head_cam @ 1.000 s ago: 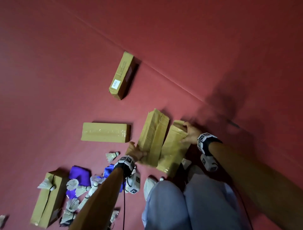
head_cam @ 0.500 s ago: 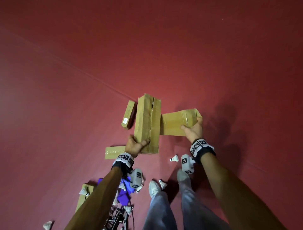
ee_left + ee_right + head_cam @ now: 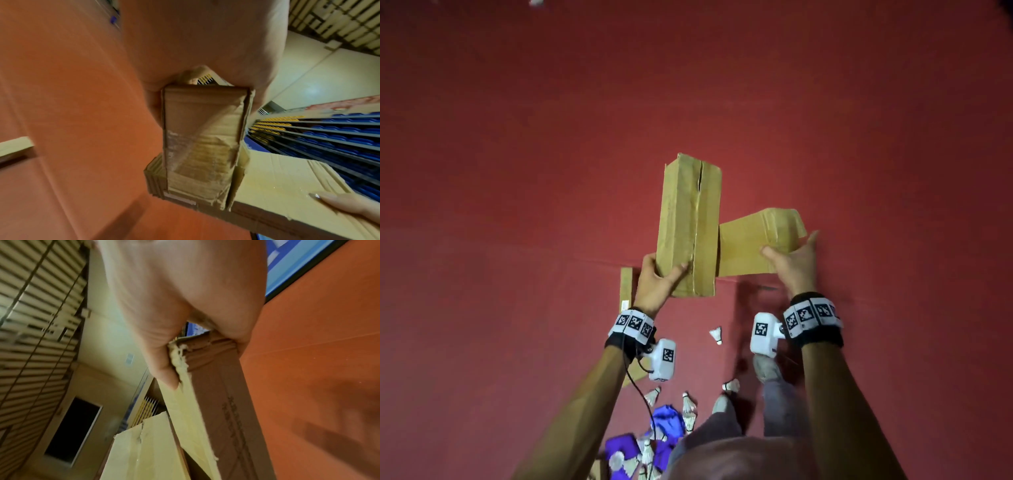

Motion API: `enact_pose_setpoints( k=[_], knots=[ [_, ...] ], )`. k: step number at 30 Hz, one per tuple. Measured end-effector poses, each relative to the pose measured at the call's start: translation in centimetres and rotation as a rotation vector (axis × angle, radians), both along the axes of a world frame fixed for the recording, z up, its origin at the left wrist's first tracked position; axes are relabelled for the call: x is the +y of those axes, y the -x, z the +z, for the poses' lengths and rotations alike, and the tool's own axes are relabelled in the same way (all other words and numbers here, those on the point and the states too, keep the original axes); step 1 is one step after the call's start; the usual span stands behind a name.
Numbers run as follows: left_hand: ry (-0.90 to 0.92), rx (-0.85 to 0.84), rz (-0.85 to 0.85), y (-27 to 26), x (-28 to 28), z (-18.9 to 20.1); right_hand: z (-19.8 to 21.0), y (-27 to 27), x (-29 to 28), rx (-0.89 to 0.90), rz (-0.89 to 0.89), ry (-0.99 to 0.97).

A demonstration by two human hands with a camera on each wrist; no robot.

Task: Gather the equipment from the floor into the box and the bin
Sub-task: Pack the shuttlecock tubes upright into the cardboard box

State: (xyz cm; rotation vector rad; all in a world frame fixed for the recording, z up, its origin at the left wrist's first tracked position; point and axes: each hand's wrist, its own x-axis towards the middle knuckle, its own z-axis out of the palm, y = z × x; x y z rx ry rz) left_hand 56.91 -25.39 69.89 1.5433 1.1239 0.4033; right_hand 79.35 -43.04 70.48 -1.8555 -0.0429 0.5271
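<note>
Two long brown cardboard cartons are raised off the red floor in the head view. My left hand (image 3: 659, 274) grips the near end of the upright carton (image 3: 690, 219), thumb on its taped face; its end face (image 3: 202, 141) fills the left wrist view. My right hand (image 3: 791, 257) holds the right end of the second carton (image 3: 753, 245), which lies crosswise behind the first. In the right wrist view the thumb (image 3: 164, 369) presses that carton's (image 3: 222, 410) torn edge.
A third carton (image 3: 626, 286) lies on the floor behind my left hand. Several white shuttlecocks (image 3: 716, 335) and purple cloth (image 3: 666, 421) lie scattered near my feet. Blue and yellow stadium seats (image 3: 329, 134) show in the left wrist view.
Both cartons have come up off the floor as I stood. The head view swung away from the floor pile, and the right carton turned crosswise behind the left one.
</note>
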Motion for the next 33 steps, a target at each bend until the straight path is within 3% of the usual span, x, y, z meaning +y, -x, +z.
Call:
enact_pose_setpoints(
  k=[7,12,18,24,33],
  knots=[
    [-0.073,-0.042,-0.297,-5.5,-7.8,4.0,3.6,0.8,-14.3,-0.024,-0.27,-0.118],
    [-0.127,-0.098,-0.496,-11.1,-17.2,5.8,5.8,0.1,-25.7,-0.087,-0.42,-0.147],
    [-0.157,-0.15,-0.676,-19.0,-32.9,7.1,8.4,-1.6,-42.9,-0.178,-0.611,-0.137],
    [-0.058,-0.185,-0.936,-24.6,-51.3,8.2,9.8,0.0,-60.5,-0.254,-0.943,-0.09],
    [-0.029,-0.177,-1.373,-28.7,-73.0,7.7,9.4,6.0,-78.4,-0.347,-1.522,-0.14]
  ],
)
